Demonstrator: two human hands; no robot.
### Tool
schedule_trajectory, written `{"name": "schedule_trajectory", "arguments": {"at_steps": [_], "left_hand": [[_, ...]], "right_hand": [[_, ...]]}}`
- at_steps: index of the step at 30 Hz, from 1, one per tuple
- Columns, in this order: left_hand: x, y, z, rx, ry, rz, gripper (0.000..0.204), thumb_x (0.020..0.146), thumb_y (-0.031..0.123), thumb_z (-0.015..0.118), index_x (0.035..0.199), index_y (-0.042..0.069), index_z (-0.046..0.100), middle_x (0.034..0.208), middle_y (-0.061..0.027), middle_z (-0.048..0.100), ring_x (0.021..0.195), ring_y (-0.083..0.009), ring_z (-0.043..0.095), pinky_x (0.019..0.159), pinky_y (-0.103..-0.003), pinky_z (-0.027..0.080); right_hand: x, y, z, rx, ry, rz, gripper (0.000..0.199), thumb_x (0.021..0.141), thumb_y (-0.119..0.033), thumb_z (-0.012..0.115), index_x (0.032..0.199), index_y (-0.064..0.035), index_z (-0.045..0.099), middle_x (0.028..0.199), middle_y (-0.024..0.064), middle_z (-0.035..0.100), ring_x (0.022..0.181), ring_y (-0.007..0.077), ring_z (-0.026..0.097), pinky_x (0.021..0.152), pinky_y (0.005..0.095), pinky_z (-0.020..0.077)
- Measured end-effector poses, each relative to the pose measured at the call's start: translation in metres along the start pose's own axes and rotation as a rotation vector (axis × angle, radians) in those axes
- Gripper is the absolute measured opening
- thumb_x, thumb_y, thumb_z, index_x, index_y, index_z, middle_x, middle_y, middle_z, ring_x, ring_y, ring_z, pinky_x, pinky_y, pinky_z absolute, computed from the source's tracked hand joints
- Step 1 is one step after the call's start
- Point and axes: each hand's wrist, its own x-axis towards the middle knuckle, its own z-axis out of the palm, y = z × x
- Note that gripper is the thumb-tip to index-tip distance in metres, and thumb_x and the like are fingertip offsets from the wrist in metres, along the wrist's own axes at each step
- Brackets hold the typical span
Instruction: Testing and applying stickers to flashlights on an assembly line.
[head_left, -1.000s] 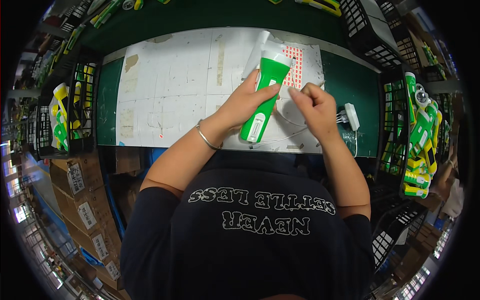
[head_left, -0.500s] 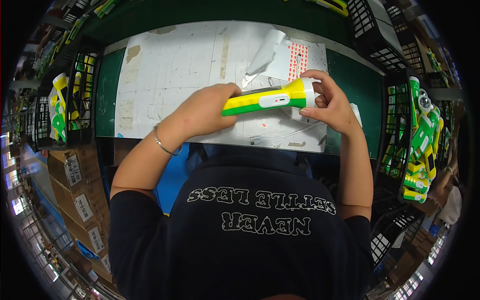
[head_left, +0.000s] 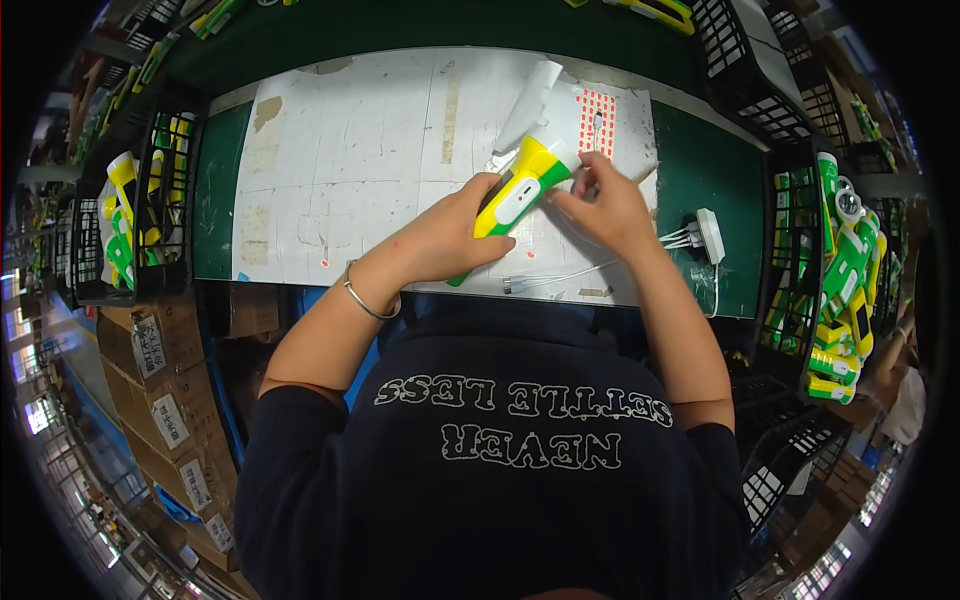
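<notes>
My left hand (head_left: 455, 235) is closed around the body of a yellow and green flashlight (head_left: 525, 185), which slants up and to the right. Its white side panel with a small switch and port faces up. Beside the lamp head, my right hand (head_left: 612, 208) has its fingers curled but apart, with the thumb and fingertips close to the rim. Nothing shows clearly between them. Just beyond the lamp head lie a sheet of small red stickers (head_left: 598, 125) and a curled white sheet (head_left: 528, 105).
A white charging block (head_left: 709, 236) with several cables sits on the green tabletop at right. One white cable (head_left: 560, 277) crosses the near edge. Black baskets of flashlights stand at left (head_left: 150, 265) and right (head_left: 785, 290). Cardboard boxes (head_left: 165, 400) are stacked lower left.
The flashlight has tilted from nearly level to a steep slant, its head swinging up and left. My right hand has come off the lamp rim and moved left, uncovering the charging block.
</notes>
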Motion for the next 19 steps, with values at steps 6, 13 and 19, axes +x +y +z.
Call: {"name": "schedule_trajectory", "arguments": {"at_steps": [6, 13, 19], "left_hand": [[0.003, 0.0, 0.008, -0.197, 0.059, -0.002, 0.067, 0.076, 0.023, 0.07, 0.127, -0.001, 0.033, 0.112, -0.015, 0.051, 0.103, -0.0211, 0.051, 0.089, -0.031, 0.041], [0.011, -0.007, 0.015, -0.133, 0.203, -0.001, 0.068, 0.075, 0.023, 0.07, 0.127, 0.0, 0.032, 0.113, -0.0168, 0.052, 0.104, -0.0227, 0.052, 0.089, -0.032, 0.042], [0.02, -0.004, 0.023, -0.104, 0.197, 0.043, 0.07, 0.076, 0.023, 0.069, 0.129, 0.002, 0.031, 0.115, -0.0179, 0.051, 0.105, -0.0243, 0.052, 0.09, -0.032, 0.041]], "right_hand": [[0.003, -0.007, 0.019, -0.322, 0.102, -0.074, 0.022, 0.082, -0.026, 0.056, 0.089, -0.0048, 0.058, 0.079, 0.0128, 0.062, 0.075, 0.032, 0.06, 0.066, 0.0415, 0.0477], [-0.009, 0.01, 0.006, 0.651, -0.073, 0.019, 0.019, 0.085, -0.022, 0.059, 0.091, -0.0039, 0.059, 0.073, 0.0095, 0.062, 0.063, 0.015, 0.058, 0.059, 0.0268, 0.045], [-0.028, -0.016, -0.017, 0.235, -0.01, 0.004, 0.025, 0.087, -0.022, 0.059, 0.108, -0.0089, 0.057, 0.085, 0.0053, 0.067, 0.065, 0.0147, 0.059, 0.063, 0.0213, 0.0438]]}}
